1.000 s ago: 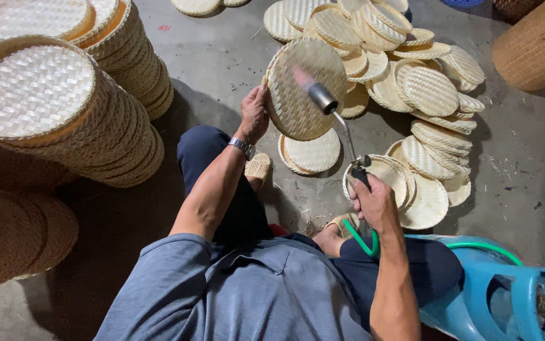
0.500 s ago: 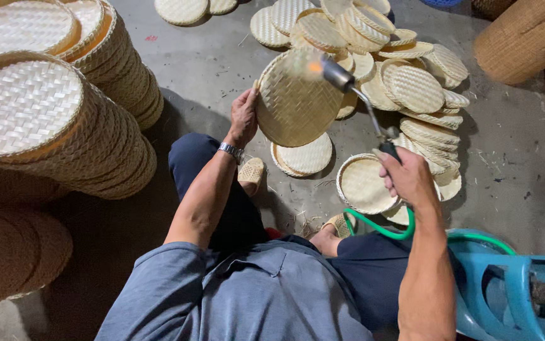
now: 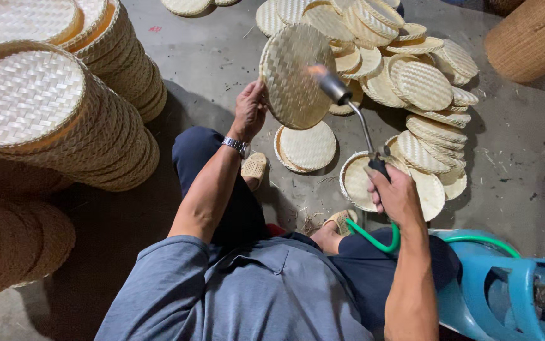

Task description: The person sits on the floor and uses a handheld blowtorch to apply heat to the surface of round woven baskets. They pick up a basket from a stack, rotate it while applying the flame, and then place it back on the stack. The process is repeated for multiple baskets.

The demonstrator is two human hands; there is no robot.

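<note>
My left hand [image 3: 249, 112] grips the left edge of a round woven bamboo tray [image 3: 294, 79] and holds it upright above the floor. My right hand [image 3: 397, 194] is closed on the black handle of a gas torch [image 3: 362, 120]. Its metal nozzle points at the face of the held tray, with a small orange flame at the tip. A green hose [image 3: 380, 239] runs from the handle back towards my right side. A wristwatch [image 3: 237, 146] is on my left wrist.
Tall stacks of woven trays [image 3: 64, 107] stand on the left. A loose pile of similar trays [image 3: 417, 82] lies on the concrete floor ahead, with single trays [image 3: 307, 148] near my feet. A blue plastic stool [image 3: 512, 290] is at my right. A large woven basket [image 3: 531, 38] sits at the far right.
The held tray has been lifted and turned more edge-on to me. The torch nozzle has swept across its face while my right hand has shifted slightly.
</note>
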